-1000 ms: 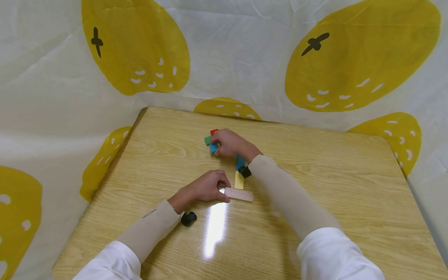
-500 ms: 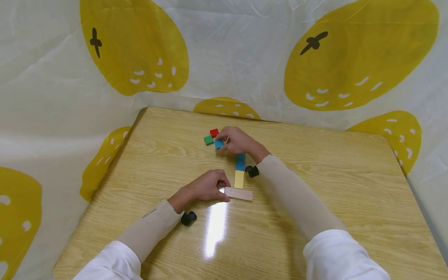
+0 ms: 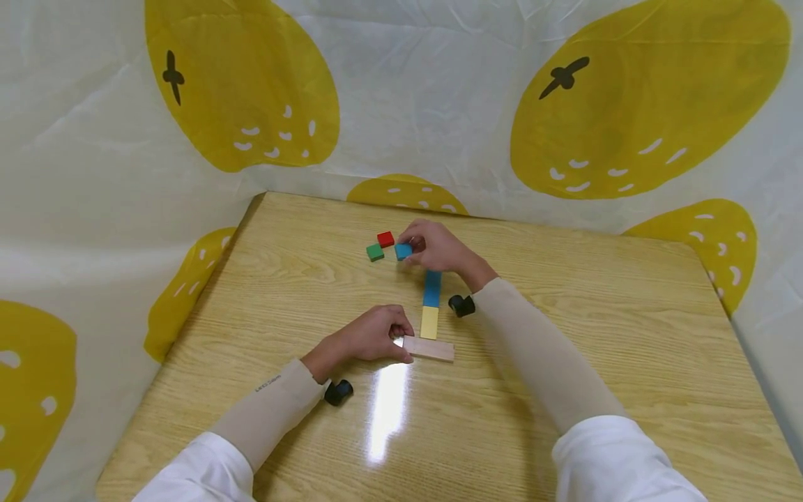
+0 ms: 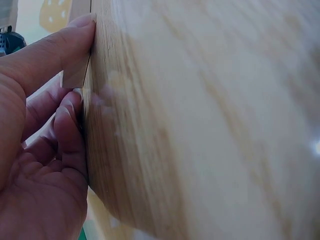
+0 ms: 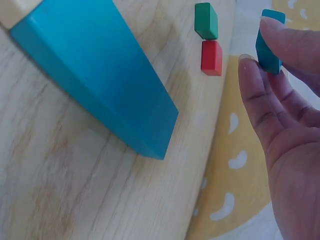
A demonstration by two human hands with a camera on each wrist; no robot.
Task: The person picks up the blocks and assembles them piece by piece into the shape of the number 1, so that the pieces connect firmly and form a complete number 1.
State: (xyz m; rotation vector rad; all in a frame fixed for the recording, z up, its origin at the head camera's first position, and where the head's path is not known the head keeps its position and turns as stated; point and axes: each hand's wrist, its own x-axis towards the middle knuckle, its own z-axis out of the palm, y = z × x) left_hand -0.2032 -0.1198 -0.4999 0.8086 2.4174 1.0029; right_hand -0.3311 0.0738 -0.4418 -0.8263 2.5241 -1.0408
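Note:
My right hand (image 3: 433,245) pinches a small blue block (image 3: 403,252) between thumb and fingertips; the right wrist view shows this blue block (image 5: 270,45) raised off the table. Just below that hand lies a longer blue block (image 3: 432,289), end to end with a yellow block (image 3: 429,323). A pale wooden block (image 3: 433,348) lies crosswise at the yellow block's near end. My left hand (image 3: 376,333) grips the pale block's left end, thumb (image 4: 75,37) along its near side and fingers curled behind it.
A red block (image 3: 385,239) and a green block (image 3: 375,252) sit close together left of my right hand. The wooden table (image 3: 301,265) meets a lemon-print cloth (image 3: 426,90) at its back and left edges. Black wrist cameras show at both wrists.
My right hand has drawn the small blue block rightward and slightly back, away from the red and green blocks. More of the long blue block is uncovered. My left hand has stayed put.

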